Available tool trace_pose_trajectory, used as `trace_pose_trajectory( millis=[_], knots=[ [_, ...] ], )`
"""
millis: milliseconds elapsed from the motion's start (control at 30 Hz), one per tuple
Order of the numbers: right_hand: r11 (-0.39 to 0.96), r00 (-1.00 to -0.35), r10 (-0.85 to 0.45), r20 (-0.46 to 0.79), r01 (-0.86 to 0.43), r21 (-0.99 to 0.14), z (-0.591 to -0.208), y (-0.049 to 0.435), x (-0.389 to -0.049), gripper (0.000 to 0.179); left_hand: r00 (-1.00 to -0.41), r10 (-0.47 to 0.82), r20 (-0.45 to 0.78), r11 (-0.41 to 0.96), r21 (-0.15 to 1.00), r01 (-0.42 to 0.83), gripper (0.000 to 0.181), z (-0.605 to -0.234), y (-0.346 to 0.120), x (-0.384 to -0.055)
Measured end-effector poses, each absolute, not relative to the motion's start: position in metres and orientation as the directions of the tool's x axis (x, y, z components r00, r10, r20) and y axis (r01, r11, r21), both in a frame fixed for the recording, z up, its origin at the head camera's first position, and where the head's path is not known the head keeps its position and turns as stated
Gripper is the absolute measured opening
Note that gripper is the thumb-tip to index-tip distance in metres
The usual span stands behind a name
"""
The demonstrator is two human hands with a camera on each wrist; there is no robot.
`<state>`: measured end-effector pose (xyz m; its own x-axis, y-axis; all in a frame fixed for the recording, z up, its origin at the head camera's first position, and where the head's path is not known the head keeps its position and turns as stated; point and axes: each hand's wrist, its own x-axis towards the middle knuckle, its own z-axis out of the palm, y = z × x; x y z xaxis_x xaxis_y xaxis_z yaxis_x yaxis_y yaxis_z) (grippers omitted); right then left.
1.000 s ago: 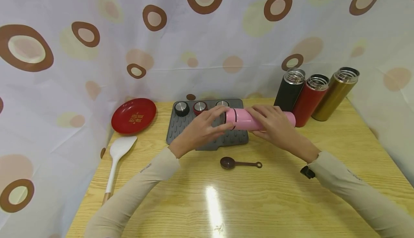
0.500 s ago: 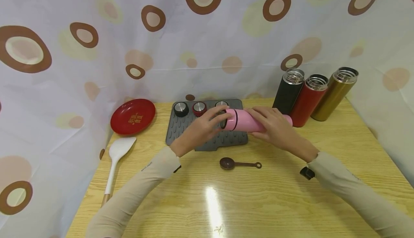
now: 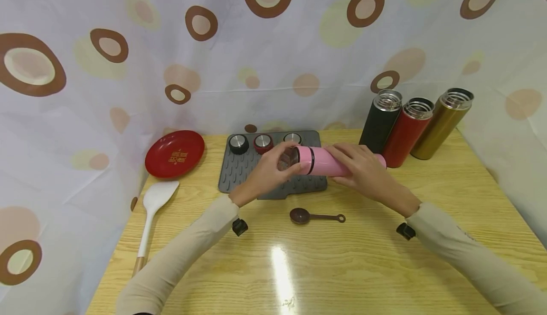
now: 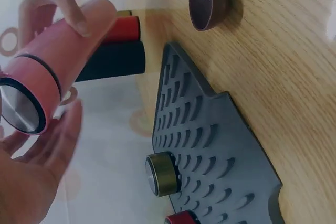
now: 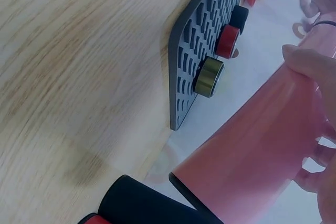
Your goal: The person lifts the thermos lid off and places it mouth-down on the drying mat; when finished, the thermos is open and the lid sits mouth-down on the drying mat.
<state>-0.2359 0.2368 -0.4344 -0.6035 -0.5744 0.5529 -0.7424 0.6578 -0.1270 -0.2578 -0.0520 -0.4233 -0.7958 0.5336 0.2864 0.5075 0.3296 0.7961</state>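
Observation:
A pink thermos (image 3: 326, 163) is held tilted over the grey mat, its capped end toward the left. My right hand (image 3: 363, 170) grips its body from above, thumb and fingers spread round it in the right wrist view. My left hand (image 3: 267, 170) is at the pink lid (image 3: 304, 159), with thumb on the near side and fingers curved round the far side. In the left wrist view, the lid (image 4: 38, 80) shows a black rim and silver top, and the left fingers look blurred beside it. The lid sits against the body at a black ring.
On the grey drying mat (image 3: 232, 175) stand a black lid (image 3: 238, 144), a red lid (image 3: 262, 143) and a gold lid (image 5: 209, 77). Lidless black (image 3: 380, 122), red (image 3: 409, 134) and gold (image 3: 442, 125) thermoses stand right. A brown scoop (image 3: 300, 216), white spatula (image 3: 149, 210) and red plate (image 3: 175, 154) lie around.
My left hand has turned about the lid: its fingers lay over the top, and now thumb and fingers straddle it. The left wrist rolled, showing its black device. The thermos dipped slightly.

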Motion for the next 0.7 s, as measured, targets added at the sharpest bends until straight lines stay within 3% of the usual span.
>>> trace_pose_trajectory(
  millis=[133, 233, 400, 500, 600, 700],
  knots=[
    [0.669, -0.616, -0.567, 0.548, -0.732, -0.130, -0.436, 0.238, -0.236, 0.082, -0.785, 0.518, 0.341, 0.293, 0.791, 0.537, 0.076, -0.425, -0.051, -0.259],
    [0.674, -0.627, -0.561, 0.541, -0.725, -0.141, -0.436, 0.238, -0.237, 0.082, -0.725, 0.536, 0.432, 0.283, 0.717, 0.637, 0.084, -0.425, -0.053, -0.261],
    [0.680, -0.635, -0.542, 0.551, -0.716, -0.157, -0.436, 0.238, -0.236, 0.082, -0.459, 0.687, 0.563, 0.394, 0.243, 0.887, 0.078, -0.424, -0.059, -0.266],
    [0.682, -0.641, -0.539, 0.546, -0.713, -0.164, -0.436, 0.238, -0.236, 0.082, -0.356, 0.725, 0.590, 0.370, 0.103, 0.923, 0.071, -0.425, -0.063, -0.267],
    [0.683, -0.649, -0.545, 0.531, -0.711, -0.168, -0.435, 0.237, -0.235, 0.082, -0.348, 0.717, 0.604, 0.335, 0.139, 0.932, 0.071, -0.428, -0.065, -0.268],
    [0.687, -0.657, -0.542, 0.524, -0.706, -0.173, -0.436, 0.238, -0.233, 0.081, -0.382, 0.710, 0.592, 0.324, 0.208, 0.923, 0.068, -0.427, -0.064, -0.267]
  ],
)
